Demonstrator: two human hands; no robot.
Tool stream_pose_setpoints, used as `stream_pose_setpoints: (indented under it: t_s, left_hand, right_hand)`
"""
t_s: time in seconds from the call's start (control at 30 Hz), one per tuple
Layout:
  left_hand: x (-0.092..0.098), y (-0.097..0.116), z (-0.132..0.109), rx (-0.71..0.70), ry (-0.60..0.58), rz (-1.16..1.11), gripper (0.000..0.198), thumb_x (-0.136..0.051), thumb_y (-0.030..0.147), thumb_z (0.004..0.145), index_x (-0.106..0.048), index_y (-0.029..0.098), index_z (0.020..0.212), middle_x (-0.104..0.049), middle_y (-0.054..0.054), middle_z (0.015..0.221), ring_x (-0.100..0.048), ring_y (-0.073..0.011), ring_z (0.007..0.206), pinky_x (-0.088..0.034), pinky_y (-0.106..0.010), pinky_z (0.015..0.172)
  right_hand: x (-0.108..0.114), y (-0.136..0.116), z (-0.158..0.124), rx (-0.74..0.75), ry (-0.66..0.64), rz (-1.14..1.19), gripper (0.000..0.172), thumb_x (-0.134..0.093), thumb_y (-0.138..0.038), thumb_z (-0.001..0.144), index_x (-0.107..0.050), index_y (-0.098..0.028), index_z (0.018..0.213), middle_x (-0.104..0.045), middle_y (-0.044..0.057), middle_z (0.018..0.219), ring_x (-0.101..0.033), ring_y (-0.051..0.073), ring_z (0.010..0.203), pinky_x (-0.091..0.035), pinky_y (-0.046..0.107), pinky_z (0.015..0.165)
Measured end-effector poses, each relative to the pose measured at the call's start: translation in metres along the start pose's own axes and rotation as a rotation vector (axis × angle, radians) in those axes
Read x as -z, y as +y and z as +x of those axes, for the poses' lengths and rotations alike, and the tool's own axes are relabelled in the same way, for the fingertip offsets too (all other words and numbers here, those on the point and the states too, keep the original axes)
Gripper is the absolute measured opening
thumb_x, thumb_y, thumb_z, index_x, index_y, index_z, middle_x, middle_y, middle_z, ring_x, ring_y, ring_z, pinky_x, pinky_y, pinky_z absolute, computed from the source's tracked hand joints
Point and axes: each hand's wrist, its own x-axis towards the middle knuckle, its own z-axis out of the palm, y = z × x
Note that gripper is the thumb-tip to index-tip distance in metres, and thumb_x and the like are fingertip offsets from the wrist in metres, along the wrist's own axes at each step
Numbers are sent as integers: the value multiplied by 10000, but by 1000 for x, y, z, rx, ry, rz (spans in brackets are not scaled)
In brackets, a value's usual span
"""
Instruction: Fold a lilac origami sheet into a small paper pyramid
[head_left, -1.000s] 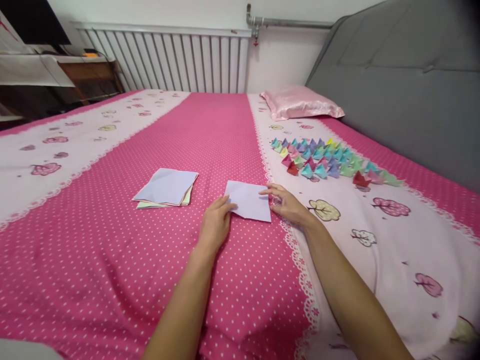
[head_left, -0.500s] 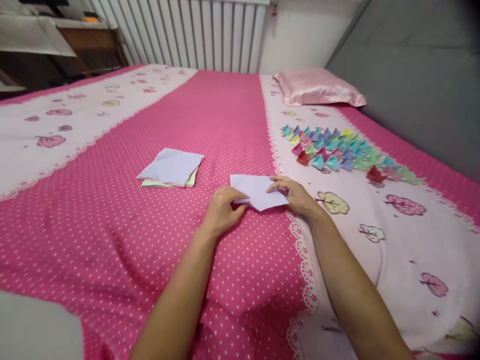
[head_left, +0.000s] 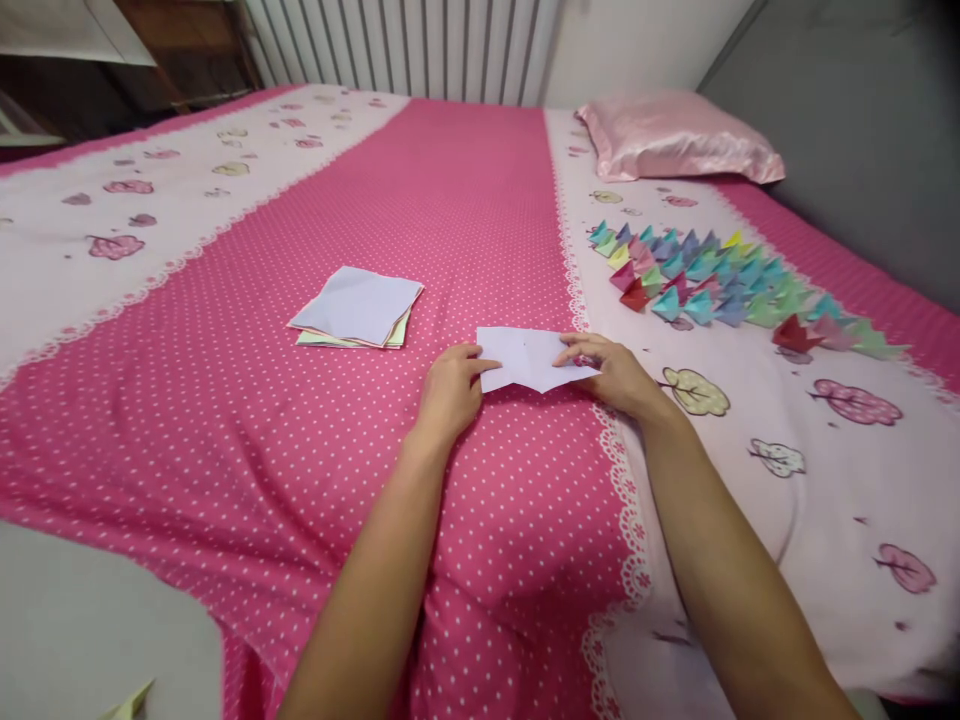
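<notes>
A pale lavender sheet of origami paper, folded across with a crease down its middle, is held just over the pink dotted bedspread. My left hand pinches its left end, with the index finger lying over the front and the thumb mostly hidden. At the right end my right hand grips the sheet, fingers on its face and thumb out of sight beneath. To the left lies a stack of square paper, lavender on top with green and yellowish edges showing below.
Several rows of small folded paper pieces in many colours stand at the right. Behind them rests a pink satin pillow. A radiator is beyond the bed. A yellow-green paper tip shows at bottom left.
The folded sheet has opened a little, and its lower edge now shows two downward bends. My left index finger has straightened along it. The view has tilted down and shifted left.
</notes>
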Motion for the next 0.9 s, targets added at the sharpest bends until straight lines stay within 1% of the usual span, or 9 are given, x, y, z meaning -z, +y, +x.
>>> stream_pose_setpoints:
  t_s: [0.1, 0.23, 0.33, 0.43, 0.53, 0.67, 0.73, 0.8, 0.9]
  left_hand:
    - [1, 0, 2, -15, 7, -24, 276, -519, 127, 782, -709, 231, 953, -629, -68, 1113, -568, -209, 1035, -446, -368, 922]
    - [6, 2, 3, -19, 0, -31, 280, -533, 94, 726, -725, 210, 894, -619, -83, 1114, -565, -228, 1038, -443, -386, 929]
    - [7, 1, 3, 11, 15, -12, 214, -587, 149, 709, -731, 201, 859, -598, -105, 1130, -552, -263, 1058, -438, -425, 934]
    - [6, -1, 2, 10, 33, -1, 204, -630, 189, 694, -724, 206, 874, -577, -107, 1162, -534, -278, 1084, -432, -452, 941]
    - [4, -4, 3, 4, 44, 5, 213, -614, 155, 706, -725, 221, 875, -574, -98, 1177, -530, -271, 1087, -428, -464, 947]
    - [3, -7, 4, -11, 40, -10, 203, -585, 141, 739, -731, 243, 836, -580, -78, 1186, -531, -259, 1082, -425, -474, 949]
    - [4, -8, 4, -2, 36, -26, 176, -584, 162, 747, -731, 230, 818, -577, -85, 1188, -530, -263, 1078, -427, -475, 944]
    - [5, -8, 5, 39, 36, -36, 160, -575, 205, 762, -729, 197, 806, -573, -109, 1181, -533, -270, 1068, -432, -472, 932]
    - [6, -7, 5, 91, 44, -24, 206, -538, 266, 786, -717, 164, 778, -574, -128, 1155, -537, -275, 1051, -433, -467, 917]
  right_hand:
    - [0, -1, 1, 28, 10, 24, 178, -716, -213, 637, -701, -203, 814, -554, 83, 1182, -539, 220, 1090, -397, 399, 957]
    - [0, -5, 2, 36, 10, 24, 145, -703, -188, 646, -708, -193, 791, -560, 83, 1165, -542, 213, 1083, -416, 369, 942]
    - [0, -7, 2, 23, -2, 17, 122, -683, -181, 671, -712, -196, 788, -555, 84, 1171, -547, 213, 1079, -442, 359, 917]
    - [0, -6, 2, 14, -9, -16, 124, -683, -191, 678, -715, -208, 797, -535, 86, 1196, -535, 219, 1104, -433, 377, 937]
    - [0, -5, 1, 21, -9, -11, 141, -700, -206, 664, -715, -214, 805, -523, 85, 1210, -536, 218, 1105, -433, 388, 944]
    - [1, -4, 1, 28, 3, -10, 122, -689, -211, 674, -723, -211, 792, -543, 85, 1201, -542, 227, 1095, -437, 375, 930]
    - [1, -5, 2, 22, 19, -17, 112, -686, -234, 682, -725, -208, 784, -559, 83, 1193, -550, 229, 1081, -445, 363, 910]
    - [2, -5, 3, 10, 39, -35, 102, -683, -273, 690, -721, -196, 746, -573, 81, 1187, -556, 232, 1069, -442, 361, 905]
    - [1, -7, 5, -13, 44, -78, 153, -657, -321, 713, -696, -181, 666, -598, 79, 1159, -574, 235, 1035, -434, 365, 899]
